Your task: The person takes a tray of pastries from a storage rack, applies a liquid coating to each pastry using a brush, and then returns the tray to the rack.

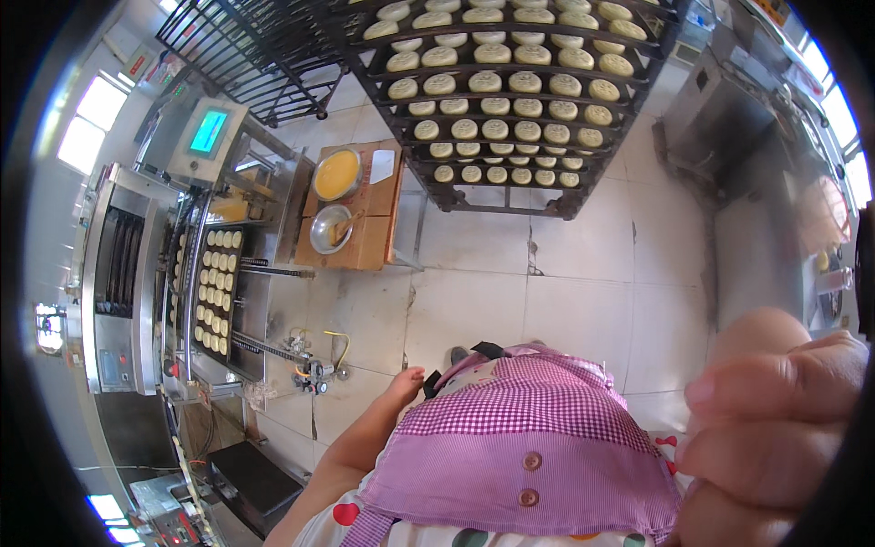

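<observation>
My left hand [403,387] hangs low beside my pink checked apron [519,447], open with its fingers stretched out and nothing visible in it. Very near the camera at the lower right, my right hand [775,419] is raised with its fingers curled closed. Whatever it may hold is hidden. Ahead of me stands a tall dark rack [510,202] loaded with trays of round, pale, stamped pastries [492,55]. To my left, a dark baking tray [244,264] with rows of pale dough pieces [217,273] rests on a machine.
A cardboard-topped stand [374,232] bears a bowl of yellow liquid [337,173] and a metal bowl with a brush [330,228]. Behind it are black racks [264,55]. A machine screen [209,131] glows at left. Metal equipment [720,109] stands right; tiled floor [574,310] lies between.
</observation>
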Tool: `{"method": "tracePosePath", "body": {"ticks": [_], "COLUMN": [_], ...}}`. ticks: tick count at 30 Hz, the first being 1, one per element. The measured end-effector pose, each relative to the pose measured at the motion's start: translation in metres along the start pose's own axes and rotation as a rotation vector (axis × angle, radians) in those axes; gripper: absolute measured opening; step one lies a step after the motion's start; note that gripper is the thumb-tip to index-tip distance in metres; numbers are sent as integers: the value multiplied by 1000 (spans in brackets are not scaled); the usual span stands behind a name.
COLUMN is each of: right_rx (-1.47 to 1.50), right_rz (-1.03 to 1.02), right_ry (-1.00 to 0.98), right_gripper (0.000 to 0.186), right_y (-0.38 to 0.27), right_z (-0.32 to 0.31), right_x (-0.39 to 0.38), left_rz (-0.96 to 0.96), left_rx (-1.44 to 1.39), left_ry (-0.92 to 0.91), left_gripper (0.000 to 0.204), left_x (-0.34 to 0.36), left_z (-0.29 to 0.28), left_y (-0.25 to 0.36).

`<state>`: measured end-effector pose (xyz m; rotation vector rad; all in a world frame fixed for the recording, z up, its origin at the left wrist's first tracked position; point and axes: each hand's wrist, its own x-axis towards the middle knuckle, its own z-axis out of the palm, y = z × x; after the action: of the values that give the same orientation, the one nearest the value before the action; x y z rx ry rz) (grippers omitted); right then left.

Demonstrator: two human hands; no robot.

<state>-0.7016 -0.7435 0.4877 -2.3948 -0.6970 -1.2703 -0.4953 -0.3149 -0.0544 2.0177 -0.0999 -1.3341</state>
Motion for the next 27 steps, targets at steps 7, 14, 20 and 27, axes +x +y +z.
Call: {"method": "tracePosePath", "body": {"ticks": [7, 14, 20, 27], "right_rx": [-27, -29, -75, -75], "right_rz": [-29, -55, -33, -54], "right_ry": [46, 72, 52, 63], "right_gripper": [16, 16, 16, 15], "right_y": [-2, -5, -18, -30], "right_z": [-38, -63, -77, -84], "right_x": [-24, -35, -46, -50], "left_rz": [82, -60, 1, 98], "left_rx": [36, 48, 307, 248], "left_ry": [-14, -97, 97, 91], "left_gripper": [41, 37, 36, 38], "left_x": [-27, -18, -52, -26], "left_z": [47, 35, 31, 42], "left_y": [100, 12, 42, 16]}}
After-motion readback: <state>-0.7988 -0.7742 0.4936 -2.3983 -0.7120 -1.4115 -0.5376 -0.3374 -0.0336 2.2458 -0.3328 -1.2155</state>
